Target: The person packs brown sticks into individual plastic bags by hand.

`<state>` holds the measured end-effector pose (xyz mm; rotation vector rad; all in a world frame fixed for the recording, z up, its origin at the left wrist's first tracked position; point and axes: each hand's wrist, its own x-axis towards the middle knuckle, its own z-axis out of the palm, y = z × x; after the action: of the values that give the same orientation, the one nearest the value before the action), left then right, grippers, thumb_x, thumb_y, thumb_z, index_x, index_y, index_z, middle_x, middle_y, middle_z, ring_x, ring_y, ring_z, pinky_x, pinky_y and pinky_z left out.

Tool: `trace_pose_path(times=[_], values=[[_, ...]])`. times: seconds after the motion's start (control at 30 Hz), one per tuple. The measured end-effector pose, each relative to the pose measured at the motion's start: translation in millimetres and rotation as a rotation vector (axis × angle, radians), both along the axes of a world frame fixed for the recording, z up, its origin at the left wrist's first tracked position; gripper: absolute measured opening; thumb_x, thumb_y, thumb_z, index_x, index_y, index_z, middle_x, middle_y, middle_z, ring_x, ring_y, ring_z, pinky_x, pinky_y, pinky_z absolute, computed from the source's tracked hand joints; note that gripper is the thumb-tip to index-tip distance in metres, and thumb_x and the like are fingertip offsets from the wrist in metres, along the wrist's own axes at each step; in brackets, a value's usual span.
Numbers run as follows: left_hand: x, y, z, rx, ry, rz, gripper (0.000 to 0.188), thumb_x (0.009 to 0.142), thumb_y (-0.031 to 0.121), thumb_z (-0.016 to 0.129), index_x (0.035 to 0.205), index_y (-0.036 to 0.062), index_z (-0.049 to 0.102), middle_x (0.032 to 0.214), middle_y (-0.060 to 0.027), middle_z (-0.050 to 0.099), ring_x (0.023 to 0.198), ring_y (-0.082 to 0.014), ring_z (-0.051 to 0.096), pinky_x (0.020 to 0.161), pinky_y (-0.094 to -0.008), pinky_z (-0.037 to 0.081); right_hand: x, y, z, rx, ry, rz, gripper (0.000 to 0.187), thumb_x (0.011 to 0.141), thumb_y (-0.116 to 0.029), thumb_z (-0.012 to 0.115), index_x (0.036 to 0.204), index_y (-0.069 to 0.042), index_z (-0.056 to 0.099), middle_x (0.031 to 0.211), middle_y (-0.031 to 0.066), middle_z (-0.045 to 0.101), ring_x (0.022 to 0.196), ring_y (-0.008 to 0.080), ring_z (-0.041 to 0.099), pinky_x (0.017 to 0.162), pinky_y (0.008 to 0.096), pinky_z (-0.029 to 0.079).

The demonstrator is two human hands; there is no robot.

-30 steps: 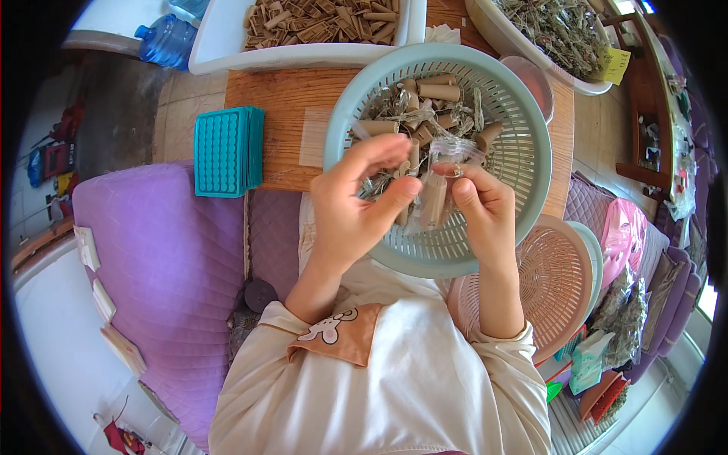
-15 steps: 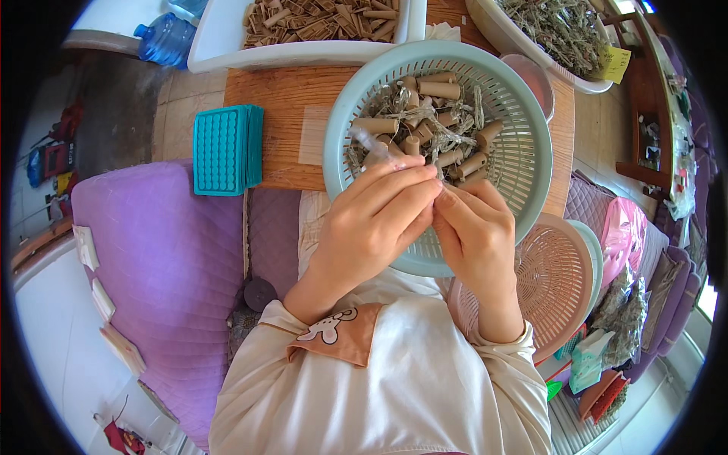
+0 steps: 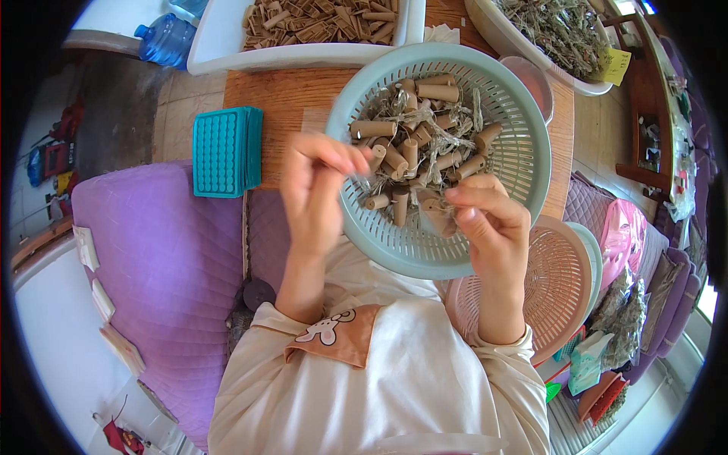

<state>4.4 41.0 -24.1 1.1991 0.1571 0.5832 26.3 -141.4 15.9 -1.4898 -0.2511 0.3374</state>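
A pale green slotted basket [image 3: 531, 163] holds several short brown tubes [image 3: 438, 92] tangled with thin silvery strands [image 3: 455, 140]. Over the basket's near right part, my right hand [image 3: 497, 231] pinches between thumb and forefinger at one brown tube [image 3: 438, 218], which seems to have a clear, thin piece about it. My left hand [image 3: 315, 189] is raised at the basket's left rim and smeared by motion. Its thumb and forefinger look pressed together beside a faint, see-through streak that I cannot identify.
A white bin [image 3: 303, 54] of flat brown pieces stands beyond the wooden table [image 3: 273, 95]. Stacked teal trays [image 3: 220, 152] sit at the left. A tub of silvery bundles [image 3: 550, 38] is at the far right, a pink basket [image 3: 557, 280] near my right forearm.
My hands were together over the basket and have parted, the left moving left, the right slightly right and down. The tube by my right fingers now shows.
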Motion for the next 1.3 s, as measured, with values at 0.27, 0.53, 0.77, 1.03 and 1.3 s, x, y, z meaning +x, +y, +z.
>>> trace_pose_path(times=[0.27,0.53,0.77,1.03,1.3], values=[[-16,-28,2,0.091,0.075,-0.374,0.021,0.081,0.014,0.044,0.064,0.0021,0.047,0.057,-0.0030,0.046,0.048,-0.0098,0.038,0.044,-0.0226,0.028,-4,7,-11,0.443,0.328,-0.002,0.020,0.081,-0.009,0.058,0.097,0.002,0.061,0.085,0.0024,0.057,0.076,0.0059,0.048,0.065,0.0175,0.037],[-6,-20,12,0.540,0.132,-0.328,0.018,0.075,0.012,0.055,0.061,0.0034,0.047,0.052,-0.0037,0.042,0.041,-0.0123,0.038,0.039,-0.0262,0.028,-6,10,-8,0.460,0.468,0.019,0.023,0.084,-0.009,0.052,0.102,0.004,0.058,0.086,0.0061,0.062,0.070,0.0060,0.053,0.059,0.0171,0.040],[-3,-19,6,0.900,-0.331,-0.138,0.016,0.068,0.007,0.059,0.058,0.0068,0.046,0.051,-0.0016,0.035,0.039,-0.0160,0.036,0.036,-0.0289,0.030,-4,0,-25,0.793,0.763,0.148,0.015,0.077,-0.012,0.048,0.069,0.001,0.051,0.058,0.0030,0.044,0.047,0.0085,0.039,0.042,0.0223,0.033],[-4,-16,2,1.102,-0.487,-0.049,0.020,0.069,0.013,0.064,0.062,0.0096,0.046,0.051,0.0009,0.030,0.039,-0.0146,0.035,0.036,-0.0251,0.031,-1,-10,-16,0.384,0.453,0.085,0.036,0.067,-0.021,0.068,0.050,-0.008,0.038,0.054,0.0056,0.045,0.045,0.0133,0.037,0.039,0.0269,0.024],[-16,17,-18,0.625,0.032,0.265,0.025,0.071,0.002,0.068,0.070,0.0083,0.044,0.054,0.0043,0.034,0.044,-0.0034,0.032,0.039,-0.0178,0.026,17,-103,46,-0.416,-0.216,0.329,0.030,0.062,-0.008,0.066,0.050,-0.004,0.039,0.053,0.0031,0.039,0.045,0.0148,0.035,0.042,0.0280,0.024]])
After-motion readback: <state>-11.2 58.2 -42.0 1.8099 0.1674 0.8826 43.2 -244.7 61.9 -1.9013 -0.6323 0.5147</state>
